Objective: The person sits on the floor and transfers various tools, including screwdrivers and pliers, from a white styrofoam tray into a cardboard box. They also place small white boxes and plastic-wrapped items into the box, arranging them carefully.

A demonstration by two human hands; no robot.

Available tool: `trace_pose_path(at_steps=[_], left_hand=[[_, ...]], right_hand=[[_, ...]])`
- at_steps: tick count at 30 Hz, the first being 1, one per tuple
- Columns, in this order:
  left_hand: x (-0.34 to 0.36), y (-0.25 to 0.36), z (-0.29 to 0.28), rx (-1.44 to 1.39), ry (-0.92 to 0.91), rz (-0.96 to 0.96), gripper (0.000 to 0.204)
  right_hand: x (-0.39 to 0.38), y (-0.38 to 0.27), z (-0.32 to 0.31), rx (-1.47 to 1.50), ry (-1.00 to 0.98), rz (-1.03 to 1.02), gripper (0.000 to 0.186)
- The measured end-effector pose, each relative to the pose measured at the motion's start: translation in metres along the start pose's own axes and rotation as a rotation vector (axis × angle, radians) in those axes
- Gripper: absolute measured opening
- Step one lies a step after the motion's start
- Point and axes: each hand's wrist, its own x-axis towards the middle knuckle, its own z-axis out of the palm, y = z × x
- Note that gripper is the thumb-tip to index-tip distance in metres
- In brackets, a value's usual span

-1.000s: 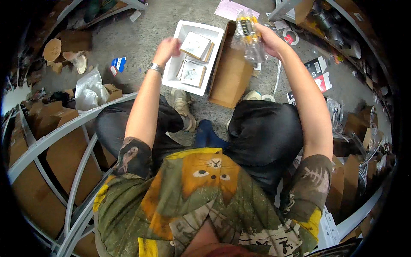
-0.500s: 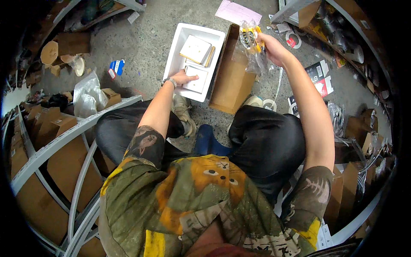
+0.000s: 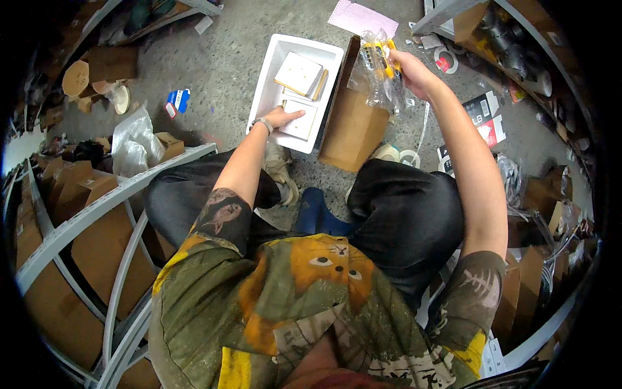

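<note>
Two hands are working: the left hand [image 3: 284,118] is pressing flat on a box [image 3: 298,121] in the tray [image 3: 272,78], the right hand [image 3: 409,72] is pinching a dangling bag [image 3: 377,74] that could slip

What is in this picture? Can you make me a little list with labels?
place: concrete floor between metal shelves
person: sitting, seen from above
left hand: resting on a flat white box in the white tray
right hand: holding up a clear plastic bag with yellow parts inside
also in tray: cream square box
beside tray: brown cardboard box
nearby: pink paper, tape rolls
</note>
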Motion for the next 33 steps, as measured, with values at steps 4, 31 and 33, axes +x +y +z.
trace_pose_path(at_steps=[4,31,33], left_hand=[[-0.025,0.017,0.005,-0.225,0.001,-0.070,0.092],[-0.029,0.011,0.018,-0.124,0.179,0.404,0.128],[-0.030,0.018,0.017,-0.004,0.218,0.327,0.128]], right_hand=[[-0.003,0.003,-0.003,0.000,-0.024,-0.011,0.020],[0.007,0.005,0.000,0.017,-0.001,-0.026,0.019],[0.010,0.005,-0.006,-0.030,-0.028,0.009,0.020]])
